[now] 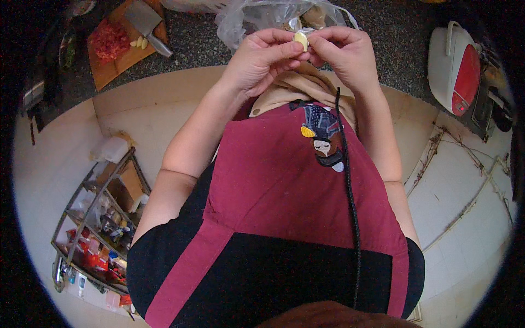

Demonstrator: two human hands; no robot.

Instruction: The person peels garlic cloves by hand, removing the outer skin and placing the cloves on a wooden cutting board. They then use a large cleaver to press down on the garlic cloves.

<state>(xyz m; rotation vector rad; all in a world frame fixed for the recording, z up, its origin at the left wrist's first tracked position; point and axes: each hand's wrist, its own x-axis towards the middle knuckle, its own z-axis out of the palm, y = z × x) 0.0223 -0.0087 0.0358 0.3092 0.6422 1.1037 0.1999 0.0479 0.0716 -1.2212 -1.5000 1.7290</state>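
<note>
A pale, partly peeled garlic clove (301, 40) is held up between my two hands at the counter's edge. The thumb and fingers of my left hand (266, 55) pinch it. From the other side, the fingertips of my right hand (342, 51) grip it where whitish papery skin (305, 30) shows; how much of the clove they cover is hidden. Just beyond my fingers lies a clear plastic bag (262, 18) with brownish things inside. Several peeled garlic cloves (140, 42) rest on a wooden cutting board (112, 74), beside minced red meat (110, 39) and a cleaver (145, 20).
The cleaver's handle juts past the board over the speckled dark countertop (197, 45). A white and red rice cooker (453, 69) stands at the right, its small red light lit. Lower left is a metal shelf rack (96, 217) with packages. Dry branches (471, 205) lean lower right.
</note>
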